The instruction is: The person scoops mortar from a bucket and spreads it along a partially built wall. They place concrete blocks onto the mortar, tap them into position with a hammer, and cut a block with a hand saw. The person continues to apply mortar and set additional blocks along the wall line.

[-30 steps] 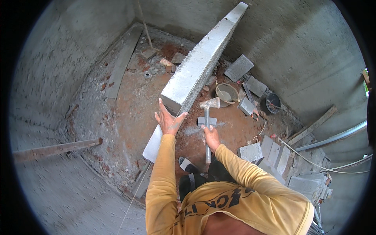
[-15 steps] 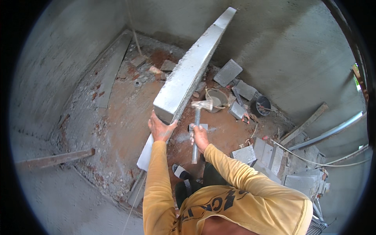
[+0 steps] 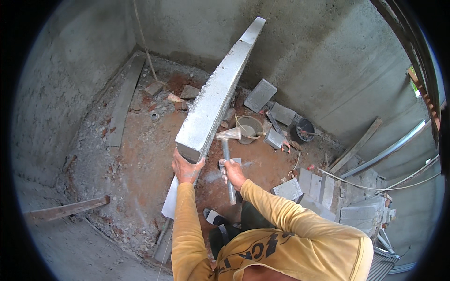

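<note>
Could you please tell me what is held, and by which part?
The right hand grips the hammer by its handle; the left hand touches the block wall's near end.

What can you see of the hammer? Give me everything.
The hammer has a pale, smeared head, blunter on its right end and narrower on its left, on a straight grey handle that looks like metal. The right hand grips the handle partway along, with its lower end sticking out below the fist. It is held with the head pointing away from the person, right of the near end of the long pale wall. Nothing else visibly touches it.
</note>
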`<move>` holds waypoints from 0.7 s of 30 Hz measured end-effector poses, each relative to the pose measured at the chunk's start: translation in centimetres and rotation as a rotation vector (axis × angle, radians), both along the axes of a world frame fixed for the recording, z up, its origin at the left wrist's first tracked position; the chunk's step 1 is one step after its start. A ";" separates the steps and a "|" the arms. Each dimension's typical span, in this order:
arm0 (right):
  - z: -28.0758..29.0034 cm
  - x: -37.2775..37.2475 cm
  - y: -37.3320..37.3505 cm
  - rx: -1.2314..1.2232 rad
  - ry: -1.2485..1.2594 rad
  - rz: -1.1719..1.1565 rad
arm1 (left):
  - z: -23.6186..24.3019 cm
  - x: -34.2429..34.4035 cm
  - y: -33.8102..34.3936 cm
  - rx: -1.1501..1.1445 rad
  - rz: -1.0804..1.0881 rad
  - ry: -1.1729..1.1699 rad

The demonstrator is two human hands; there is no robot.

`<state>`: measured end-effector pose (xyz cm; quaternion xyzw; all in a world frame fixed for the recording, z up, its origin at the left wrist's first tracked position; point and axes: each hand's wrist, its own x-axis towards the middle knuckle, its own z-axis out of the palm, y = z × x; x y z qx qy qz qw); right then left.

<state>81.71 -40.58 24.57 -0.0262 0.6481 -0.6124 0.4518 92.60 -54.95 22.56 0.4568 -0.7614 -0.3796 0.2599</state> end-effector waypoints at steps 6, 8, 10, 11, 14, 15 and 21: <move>0.7 -0.2 0.9 0.176 0.109 0.114 | 0.0 0.1 -0.2 -0.024 -0.003 -0.002; 0.8 -0.5 1.5 0.150 0.133 0.107 | 0.7 0.2 0.0 -0.005 -0.021 0.006; 0.7 -0.9 2.2 0.133 0.130 0.099 | 1.9 0.5 1.0 -0.041 0.031 -0.022; 0.5 -1.0 2.6 0.155 0.133 0.117 | 2.9 0.6 1.7 -0.043 0.048 -0.047; -0.5 -1.2 3.7 0.267 0.136 0.136 | 6.1 1.6 4.3 -0.096 0.059 0.308; -1.0 -1.2 4.1 0.241 0.141 0.149 | 7.1 1.8 5.1 -0.131 0.061 0.443; -4.1 -0.7 5.2 0.299 0.180 0.196 | 8.7 2.9 6.9 -0.039 0.051 0.555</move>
